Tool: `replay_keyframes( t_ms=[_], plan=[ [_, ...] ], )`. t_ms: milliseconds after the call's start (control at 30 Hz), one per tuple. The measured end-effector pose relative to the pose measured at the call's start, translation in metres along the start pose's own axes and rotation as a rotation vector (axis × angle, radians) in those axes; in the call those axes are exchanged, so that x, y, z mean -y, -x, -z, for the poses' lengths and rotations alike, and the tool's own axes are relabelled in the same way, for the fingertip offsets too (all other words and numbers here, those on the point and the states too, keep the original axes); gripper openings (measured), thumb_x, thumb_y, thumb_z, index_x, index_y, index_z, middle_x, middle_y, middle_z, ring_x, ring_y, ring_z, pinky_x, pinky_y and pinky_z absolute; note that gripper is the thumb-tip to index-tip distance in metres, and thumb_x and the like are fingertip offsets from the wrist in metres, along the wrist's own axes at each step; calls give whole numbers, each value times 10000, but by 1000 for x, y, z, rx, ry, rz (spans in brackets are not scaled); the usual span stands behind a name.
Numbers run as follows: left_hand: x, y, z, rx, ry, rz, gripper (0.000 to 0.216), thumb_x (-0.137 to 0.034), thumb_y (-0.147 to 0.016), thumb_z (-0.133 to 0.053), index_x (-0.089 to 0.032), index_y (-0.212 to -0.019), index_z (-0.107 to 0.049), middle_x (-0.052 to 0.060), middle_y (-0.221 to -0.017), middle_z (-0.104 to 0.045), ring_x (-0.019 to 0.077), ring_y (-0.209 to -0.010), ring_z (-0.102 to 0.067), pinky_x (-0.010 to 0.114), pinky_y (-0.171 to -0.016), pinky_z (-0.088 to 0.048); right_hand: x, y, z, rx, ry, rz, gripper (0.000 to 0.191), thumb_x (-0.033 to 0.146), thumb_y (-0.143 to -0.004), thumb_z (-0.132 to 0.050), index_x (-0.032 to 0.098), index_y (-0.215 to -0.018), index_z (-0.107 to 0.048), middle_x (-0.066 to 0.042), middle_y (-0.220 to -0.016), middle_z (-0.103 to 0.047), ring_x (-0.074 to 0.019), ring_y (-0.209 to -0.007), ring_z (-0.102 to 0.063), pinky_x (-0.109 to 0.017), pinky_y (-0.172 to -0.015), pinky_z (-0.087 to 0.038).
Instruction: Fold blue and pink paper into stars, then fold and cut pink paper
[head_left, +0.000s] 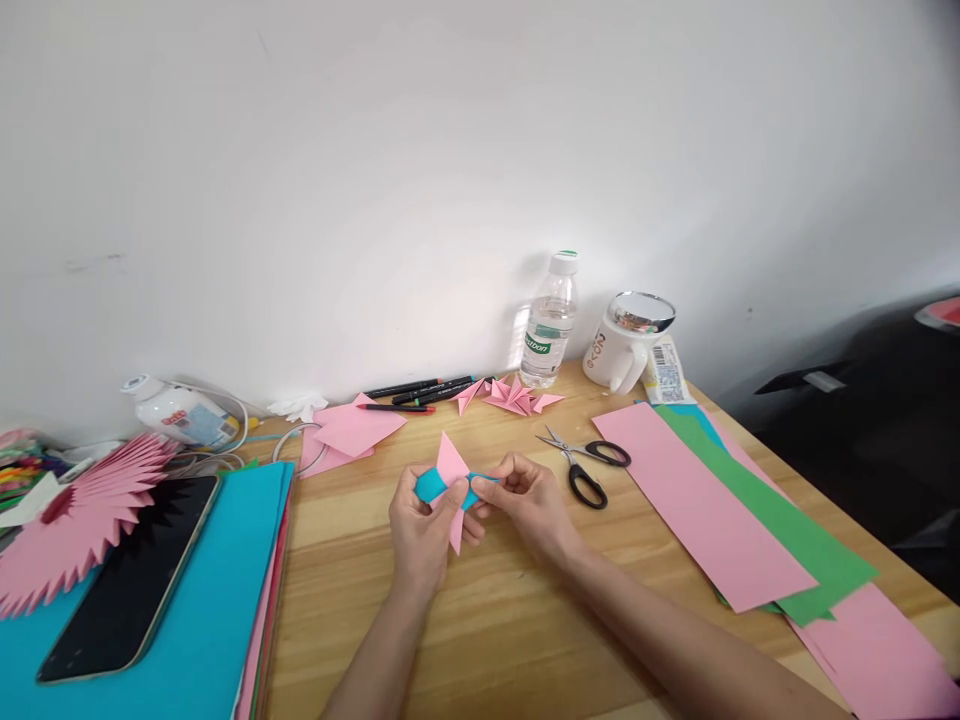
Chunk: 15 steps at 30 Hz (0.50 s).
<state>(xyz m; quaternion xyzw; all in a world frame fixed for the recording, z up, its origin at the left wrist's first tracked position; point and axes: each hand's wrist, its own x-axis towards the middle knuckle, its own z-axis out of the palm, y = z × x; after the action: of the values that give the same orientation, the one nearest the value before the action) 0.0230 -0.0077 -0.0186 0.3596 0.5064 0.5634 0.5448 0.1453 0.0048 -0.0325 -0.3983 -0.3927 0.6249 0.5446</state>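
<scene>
A pale wall (420, 180) rises behind my wooden table (345, 640). On the left, large blue sheets (229, 610) lie stacked over pink and other coloured ones. On the right, a long pink strip (705, 510) overlaps a green strip (787, 540), with more pink paper (889, 650) beneath, near the table's edge. A pleated pink paper (82, 530) spreads at the far left, and my dark-screened phone (135, 580) rests on the blue sheets beside it.

Both my hands are at the middle of the table. My left hand (422, 525) pinches the folded paper (451, 462) — pink, with a blue band across it — thumb on its front, fingers around behind. My right hand (534, 500) has thumb and forefinger pressed together on the blue end at the right. So the piece sits between my two hands, its pink points sticking out above and below.

Beyond, by the wall, a clear water bottle (551, 325) stands just beside a white mug (616, 352); a white bottle (180, 412) leans at the left. Pink sheets (356, 438) lie near the wall too. The black-handled scissors (581, 465) rest slightly open, right of my right hand. Smallest are the dark pens (405, 390) and some little folded pink pieces (514, 396) in front of the water bottle.
</scene>
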Motion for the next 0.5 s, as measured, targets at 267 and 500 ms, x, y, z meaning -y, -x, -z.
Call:
replay_keyframes(
  t_ms=[267, 500],
  plan=[
    [-4, -5, 5, 146, 22, 39, 891, -375, -678, -723, -201, -1342, -154, -68, -491, -593, 130, -333, -524, 184, -304, -389, 8, -1, 6, 4, 195, 95, 344, 459, -692, -705, 181, -706, -504, 5, -612, -614, -142, -533, -621, -254, -520, -484],
    [-2, -6, 3, 103, -18, -17, 1198, -358, -664, -742, -256, -1381, 212, -119, -423, -535, 129, -325, -504, 174, -326, -368, 8, -7, 13, 254, 532, 142, 299, 439, -867, -482, 186, -753, -595, 6, -581, -585, -109, -464, -515, -225, -469, -433]
  ],
)
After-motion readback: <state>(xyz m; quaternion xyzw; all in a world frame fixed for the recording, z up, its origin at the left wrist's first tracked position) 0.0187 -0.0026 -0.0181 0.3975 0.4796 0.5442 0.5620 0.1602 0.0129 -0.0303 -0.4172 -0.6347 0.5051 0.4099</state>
